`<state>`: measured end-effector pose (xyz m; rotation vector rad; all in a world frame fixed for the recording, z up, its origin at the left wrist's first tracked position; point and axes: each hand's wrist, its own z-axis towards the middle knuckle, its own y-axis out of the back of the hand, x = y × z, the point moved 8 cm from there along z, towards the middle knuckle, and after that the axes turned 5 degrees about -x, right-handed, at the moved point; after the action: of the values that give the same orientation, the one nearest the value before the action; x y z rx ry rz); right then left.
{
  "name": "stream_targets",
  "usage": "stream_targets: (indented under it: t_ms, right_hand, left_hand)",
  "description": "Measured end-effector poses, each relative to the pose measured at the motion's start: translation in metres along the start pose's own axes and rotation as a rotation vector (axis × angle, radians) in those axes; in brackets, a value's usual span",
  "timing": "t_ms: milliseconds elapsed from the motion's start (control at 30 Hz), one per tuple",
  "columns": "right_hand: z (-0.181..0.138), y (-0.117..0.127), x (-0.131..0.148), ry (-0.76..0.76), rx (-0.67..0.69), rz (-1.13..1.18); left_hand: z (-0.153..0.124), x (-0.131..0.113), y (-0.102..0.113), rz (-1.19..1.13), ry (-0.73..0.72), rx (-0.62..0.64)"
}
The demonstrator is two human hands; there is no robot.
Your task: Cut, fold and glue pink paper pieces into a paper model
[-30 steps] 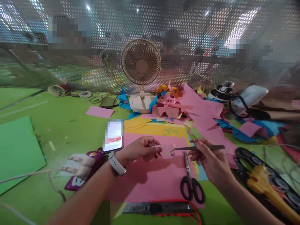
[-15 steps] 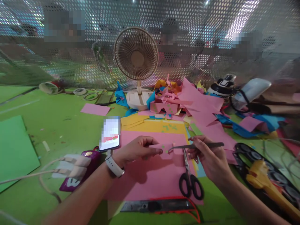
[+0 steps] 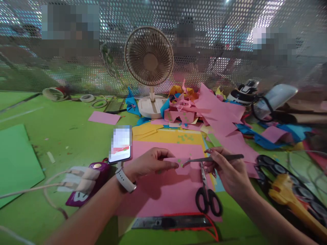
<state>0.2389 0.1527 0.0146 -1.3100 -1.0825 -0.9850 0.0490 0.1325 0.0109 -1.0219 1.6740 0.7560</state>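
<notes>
Between the thumb and fingers of my left hand [image 3: 159,161] is a small pink paper piece [image 3: 186,168] with green dots on it. My right hand [image 3: 228,168] is closed round dark tweezers [image 3: 217,158], whose bent tips touch the pink piece near a green dot. Below both hands lies a large pink sheet [image 3: 153,200]. Black-handled scissors [image 3: 208,200] rest on its right side, blades pointing away from me. Small green bits [image 3: 186,137] are scattered on a yellow sheet [image 3: 168,136] behind my hands.
A phone [image 3: 120,144] lies left of the sheets, near a purple power bank [image 3: 87,183] with cables. A fan [image 3: 150,61] stands behind, beside heaped paper scraps [image 3: 184,102]. A box cutter [image 3: 171,223] lies in front; a yellow glue gun [image 3: 286,190] is at right.
The view has shifted very slightly. My hands, the pink paper piece and the tweezers keep almost the same position, with the tips still at the green dot.
</notes>
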Motion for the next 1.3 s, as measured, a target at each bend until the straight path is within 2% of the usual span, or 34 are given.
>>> stream_targets:
  t_ms: [533, 967, 1300]
  right_hand:
    - [-0.005, 0.001, 0.004, 0.114, 0.04, -0.08]
    - [-0.01, -0.003, 0.011, 0.158, 0.033, -0.13]
    - [-0.011, -0.001, 0.012, 0.163, 0.018, -0.149]
  left_hand:
    - [-0.001, -0.002, 0.0, 0.003, 0.009, -0.018]
    - [0.001, 0.005, 0.003, 0.027, 0.052, -0.097]
    - [0.001, 0.004, 0.001, 0.042, 0.05, -0.078]
